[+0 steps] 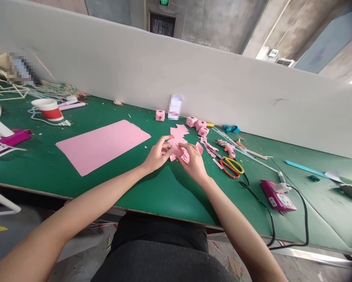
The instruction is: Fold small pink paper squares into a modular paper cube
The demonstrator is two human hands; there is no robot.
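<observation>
Both hands meet over a small heap of pink paper pieces [178, 135] on the green table. My left hand [160, 153] has its fingers curled at the left side of a pink paper piece [177, 149]. From the right, my right hand [191, 157] pinches the same piece between thumb and fingers. Its exact shape is partly hidden by the fingers. Just beyond stand several folded pink paper boxes [200, 125] with dark diamond openings, and another pink box [160, 115] is farther left. Scissors [231, 166] with red and yellow handles lie right of my right hand.
A large pink sheet [102, 145] lies at left, with a paper cup [48, 109] behind it. At right are a glue gun [228, 149], a purple power strip [278, 196] and its black cord. A low grey partition [111, 66] closes the table's back.
</observation>
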